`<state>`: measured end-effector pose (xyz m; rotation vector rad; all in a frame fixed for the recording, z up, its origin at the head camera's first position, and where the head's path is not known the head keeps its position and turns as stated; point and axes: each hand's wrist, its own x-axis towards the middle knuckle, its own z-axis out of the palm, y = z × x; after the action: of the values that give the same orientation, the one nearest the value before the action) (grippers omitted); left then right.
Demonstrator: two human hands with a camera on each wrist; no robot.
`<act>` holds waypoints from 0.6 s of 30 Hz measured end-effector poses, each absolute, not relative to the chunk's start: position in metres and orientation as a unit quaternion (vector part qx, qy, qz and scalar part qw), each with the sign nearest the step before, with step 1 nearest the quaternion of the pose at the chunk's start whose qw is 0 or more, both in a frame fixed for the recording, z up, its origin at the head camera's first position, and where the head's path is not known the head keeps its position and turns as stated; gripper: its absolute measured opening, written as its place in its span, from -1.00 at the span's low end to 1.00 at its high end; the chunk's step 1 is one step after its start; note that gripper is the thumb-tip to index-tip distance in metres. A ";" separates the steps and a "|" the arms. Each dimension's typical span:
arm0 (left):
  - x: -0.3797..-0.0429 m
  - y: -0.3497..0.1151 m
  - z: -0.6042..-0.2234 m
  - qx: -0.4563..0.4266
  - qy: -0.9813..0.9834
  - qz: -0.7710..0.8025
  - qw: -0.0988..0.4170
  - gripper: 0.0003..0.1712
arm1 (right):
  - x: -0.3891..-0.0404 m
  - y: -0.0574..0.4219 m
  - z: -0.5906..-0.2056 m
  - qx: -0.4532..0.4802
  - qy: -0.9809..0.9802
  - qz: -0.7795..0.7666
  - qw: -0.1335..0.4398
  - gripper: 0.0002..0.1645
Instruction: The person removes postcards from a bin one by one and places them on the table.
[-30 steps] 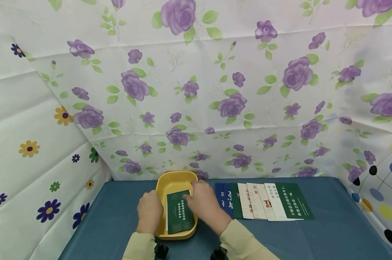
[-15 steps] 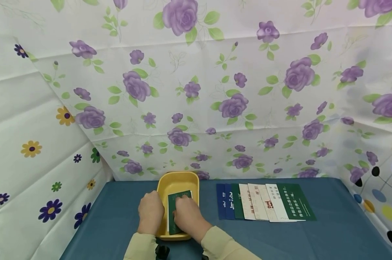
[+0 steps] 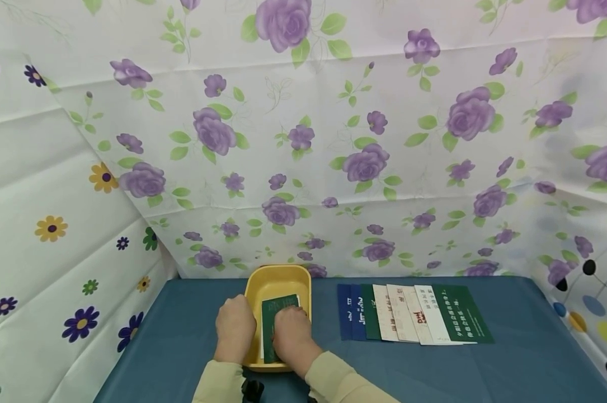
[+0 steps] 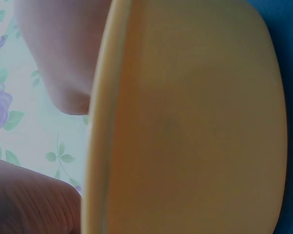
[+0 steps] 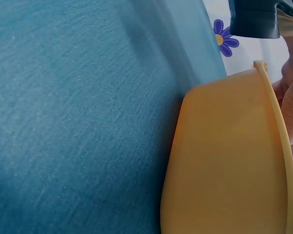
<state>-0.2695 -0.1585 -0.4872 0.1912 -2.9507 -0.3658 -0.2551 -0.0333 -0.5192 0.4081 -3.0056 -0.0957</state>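
Note:
A yellow plastic tray (image 3: 278, 268) stands on the blue tabletop, with a dark green printed card (image 3: 270, 320) lying in it over a paler one that shows as a white edge. My left hand (image 3: 235, 330), fingers curled, holds the tray's left rim. My right hand (image 3: 293, 338) is inside the tray area, curled over the right part of the green card and gripping it; its fingertips are hidden. The left wrist view is mostly the tray's outer side wall (image 4: 195, 126). In the right wrist view, the opposite wall (image 5: 229, 161) stands on the cloth.
To the right, a fanned row of overlapping cards lies on the table (image 3: 409, 369): blue cards (image 3: 344, 319), cream cards (image 3: 384, 313), a white card (image 3: 429, 313) and a green card (image 3: 461, 313). Flower-printed sheets (image 3: 333, 112) rise behind and at the sides.
My right hand has moved left from the tray's right rim onto the green card, covering its right part. The left hand stays at the left rim; the view has shifted slightly.

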 end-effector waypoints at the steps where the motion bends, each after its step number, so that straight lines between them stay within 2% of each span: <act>1: -0.270 -0.159 -0.487 0.064 -0.987 -0.122 0.082 -0.90 | -0.255 -0.033 -0.519 0.136 -0.989 -0.027 0.057 -0.40; 5: -0.271 -0.158 -0.488 0.064 -0.987 -0.119 0.082 -0.94 | -0.256 -0.032 -0.518 0.137 -0.988 -0.003 0.064 -0.47; 18: -0.271 -0.158 -0.488 0.065 -0.987 -0.125 0.074 -0.92 | -0.254 -0.033 -0.519 0.128 -0.987 -0.009 0.092 -0.38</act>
<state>-0.2711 -0.1580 -0.4884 0.1937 -2.9634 -0.3741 -0.2541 -0.0335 -0.5185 0.3815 -2.9317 -0.0261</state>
